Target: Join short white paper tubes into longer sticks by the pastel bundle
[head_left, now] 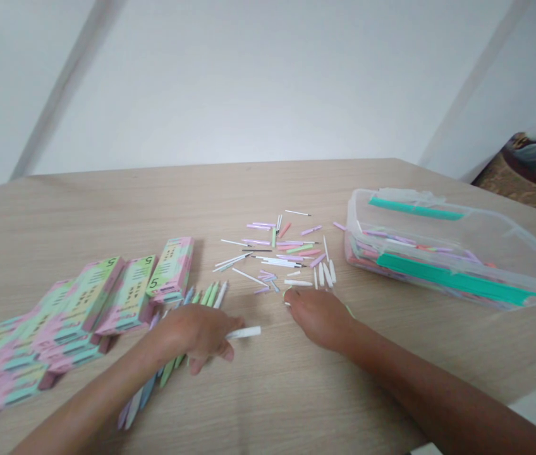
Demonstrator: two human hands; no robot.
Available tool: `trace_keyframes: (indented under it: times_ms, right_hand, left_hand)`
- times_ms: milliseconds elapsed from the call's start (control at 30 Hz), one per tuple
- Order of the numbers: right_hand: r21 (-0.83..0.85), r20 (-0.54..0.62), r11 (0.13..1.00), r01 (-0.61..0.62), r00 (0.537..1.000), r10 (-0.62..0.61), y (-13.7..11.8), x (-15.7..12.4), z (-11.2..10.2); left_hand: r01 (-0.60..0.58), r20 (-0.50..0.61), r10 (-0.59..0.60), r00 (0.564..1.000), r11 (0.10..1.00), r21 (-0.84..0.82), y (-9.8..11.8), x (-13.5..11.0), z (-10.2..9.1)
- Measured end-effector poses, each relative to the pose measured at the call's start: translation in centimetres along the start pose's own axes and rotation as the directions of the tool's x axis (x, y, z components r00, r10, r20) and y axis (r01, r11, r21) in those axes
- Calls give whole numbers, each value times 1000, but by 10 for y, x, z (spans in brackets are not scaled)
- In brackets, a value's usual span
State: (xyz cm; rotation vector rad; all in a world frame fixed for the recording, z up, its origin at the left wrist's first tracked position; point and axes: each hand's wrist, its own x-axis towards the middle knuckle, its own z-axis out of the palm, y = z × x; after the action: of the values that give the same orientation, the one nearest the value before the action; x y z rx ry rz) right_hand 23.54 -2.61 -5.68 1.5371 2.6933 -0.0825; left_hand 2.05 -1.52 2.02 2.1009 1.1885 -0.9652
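Note:
My left hand [206,335] is closed on a white pen barrel [248,332], which sticks out to the right between thumb and fingers. Beneath and behind that hand lies a row of assembled pens [208,294] in green, white, blue and purple, partly covered. My right hand [318,314] has its fingers pinched together low over the table. A tiny white bit [287,304] shows at its fingertips; what they grip is too small to name. Just beyond it lie white barrel pieces [327,273], thin white refills [277,261] and purple, green and pink pen parts [301,249].
Stacked pink and green pen boxes [130,294] stand on the left of the wooden table [230,196]. A clear plastic bin [457,246] with teal strips holds many coloured pen parts on the right. A white wall [258,82] rises behind the table.

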Motion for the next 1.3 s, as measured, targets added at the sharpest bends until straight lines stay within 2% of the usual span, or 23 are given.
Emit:
trace_keyframes:
  times_ms: [167,267,333,500,600,700,833,1000,1067,1200,1300]
  right_hand:
    - [-6,8,996,94,996,-94,-2,0,-4]
    - [48,24,990,135,990,-136,4,0,-9]
    - [109,15,988,105,994,-107,8,-1,-11]
    - [175,-8,981,-85,996,88,11,-3,-8]
    - [149,-15,984,-98,995,101,5,-4,-1]
    - [152,-31,985,-85,995,90,-1,-5,3]
    - [177,-42,984,2,999,6,-6,-4,3]
    - [211,-51,974,80,996,-70,-2,-3,0]
    - [243,-75,970,32,997,-14,4,-2,-3]
    - [260,-79,951,-165,978,191,16,-4,-8]
    - [220,-21,954,-206,976,216,17,-6,-10]
  left_hand:
    - [-4,4,4,1000,999,42,-1,1,0]
    - [-14,-23,15,1000,1000,28,-1,1,3]
    - [-27,-36,28,999,1000,12,-1,0,3]
    - [-19,-18,20,1000,999,27,-1,-1,1]
    - [-9,13,9,1000,999,38,-2,1,-1]
    - [4,31,-5,1000,999,32,0,0,-2]
    - [19,40,-19,999,1000,7,4,-2,-2]
    - [18,46,-19,999,1000,8,6,-4,-4]
    - [21,55,-22,998,1000,7,6,-3,-3]
    - [28,46,-30,998,999,45,5,-2,0]
    - [31,-2,-31,1000,998,59,5,-2,2]
